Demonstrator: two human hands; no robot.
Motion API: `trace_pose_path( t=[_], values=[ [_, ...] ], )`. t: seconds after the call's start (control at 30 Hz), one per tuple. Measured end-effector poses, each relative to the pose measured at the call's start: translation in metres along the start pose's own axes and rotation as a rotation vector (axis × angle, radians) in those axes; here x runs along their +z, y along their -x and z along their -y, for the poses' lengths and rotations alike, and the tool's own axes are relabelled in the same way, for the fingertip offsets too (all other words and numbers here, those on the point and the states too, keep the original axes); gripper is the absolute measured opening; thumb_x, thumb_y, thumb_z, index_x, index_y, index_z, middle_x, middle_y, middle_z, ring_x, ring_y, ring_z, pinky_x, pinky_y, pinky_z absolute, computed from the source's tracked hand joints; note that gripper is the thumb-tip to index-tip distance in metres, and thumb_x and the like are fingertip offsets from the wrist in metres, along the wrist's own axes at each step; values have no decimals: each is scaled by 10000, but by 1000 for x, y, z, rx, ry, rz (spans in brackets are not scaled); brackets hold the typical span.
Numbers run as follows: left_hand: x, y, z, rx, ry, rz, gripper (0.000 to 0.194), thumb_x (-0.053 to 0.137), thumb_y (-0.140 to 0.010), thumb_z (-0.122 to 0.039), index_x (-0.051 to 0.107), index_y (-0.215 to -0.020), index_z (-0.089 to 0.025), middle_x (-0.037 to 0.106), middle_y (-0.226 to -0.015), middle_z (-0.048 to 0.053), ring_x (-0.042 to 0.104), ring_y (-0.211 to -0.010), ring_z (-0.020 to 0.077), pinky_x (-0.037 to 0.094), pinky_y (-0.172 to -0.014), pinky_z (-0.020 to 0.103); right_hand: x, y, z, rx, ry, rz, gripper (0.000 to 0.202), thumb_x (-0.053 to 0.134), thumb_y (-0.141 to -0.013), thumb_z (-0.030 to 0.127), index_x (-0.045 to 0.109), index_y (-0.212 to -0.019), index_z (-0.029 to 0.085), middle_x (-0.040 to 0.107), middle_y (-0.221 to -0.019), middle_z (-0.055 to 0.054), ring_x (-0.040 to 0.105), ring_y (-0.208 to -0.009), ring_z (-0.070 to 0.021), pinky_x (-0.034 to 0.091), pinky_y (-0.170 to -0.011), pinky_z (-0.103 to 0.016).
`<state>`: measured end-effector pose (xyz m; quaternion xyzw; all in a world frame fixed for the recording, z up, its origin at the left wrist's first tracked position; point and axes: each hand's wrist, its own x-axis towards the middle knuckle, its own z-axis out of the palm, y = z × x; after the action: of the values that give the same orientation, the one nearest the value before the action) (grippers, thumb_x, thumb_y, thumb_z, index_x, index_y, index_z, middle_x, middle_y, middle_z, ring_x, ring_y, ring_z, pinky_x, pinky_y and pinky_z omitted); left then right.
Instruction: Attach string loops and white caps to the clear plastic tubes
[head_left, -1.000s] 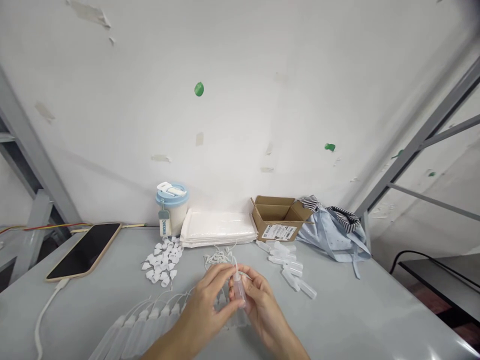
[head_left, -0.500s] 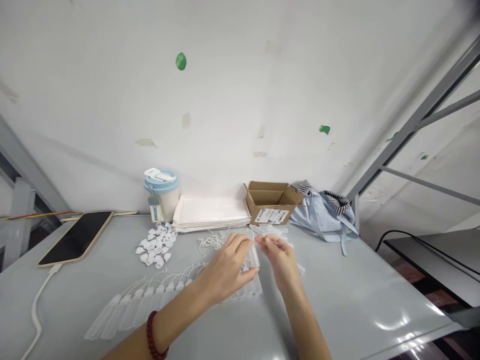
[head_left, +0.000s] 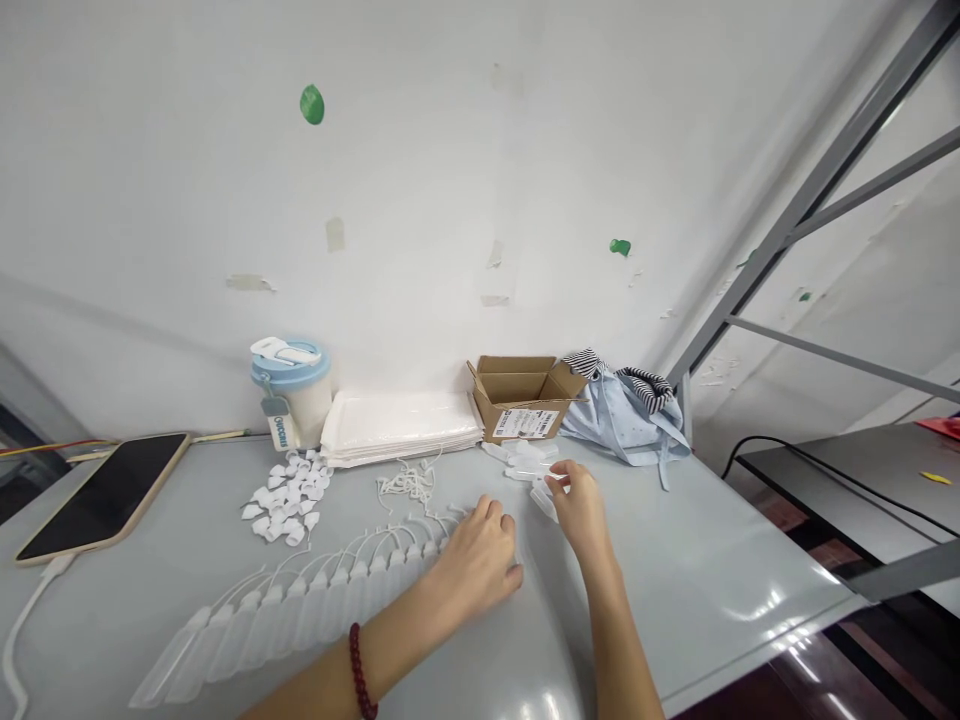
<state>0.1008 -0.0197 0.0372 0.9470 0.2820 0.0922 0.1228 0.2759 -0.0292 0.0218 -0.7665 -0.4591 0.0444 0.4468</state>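
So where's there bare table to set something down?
Widest: right of the right hand, between the blue cloth and the near edge of the table. Smaller: between the white cable and the row of tubes. Crowded: the middle, with white caps, cords and left hand.

Milky-wht tubes [head_left: 262,630], brn box [head_left: 517,388], lt-blue bag [head_left: 616,425] w/ blk/wht striped trim [head_left: 649,391], dk-red bracelet [head_left: 360,672]

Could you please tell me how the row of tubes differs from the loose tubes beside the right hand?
The row of tubes lies in a neat line; the loose tubes lie in a jumble. White caps top the row of tubes, while none can be made out on the loose tubes. Both look translucent and lie on the grey table.
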Motion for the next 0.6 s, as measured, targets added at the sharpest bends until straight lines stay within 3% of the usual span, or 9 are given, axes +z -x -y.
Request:
trace_pose_path(
  t=[0.23,0.6],
  values=[
    [0,9,0,8,-18,11,179,572,-796,-209,603,-925,-90,591,-974,160,524,-980,316,488,-811,423,-1,1,-2,-21,255,141,114,550,-678,88,583,-659,196,648,-713,-71,593,-754,-253,418,-654,-319],
    [4,15,4,-8,5,9,204,584,-814,-242,561,-980,-126,582,-1033,124,508,-1018,287,472,-846,400,0,5,8,24,444,301,137,632,-697,79,636,-809,158,695,-829,-98,594,-876,-253,384,-655,-259]
  ],
)
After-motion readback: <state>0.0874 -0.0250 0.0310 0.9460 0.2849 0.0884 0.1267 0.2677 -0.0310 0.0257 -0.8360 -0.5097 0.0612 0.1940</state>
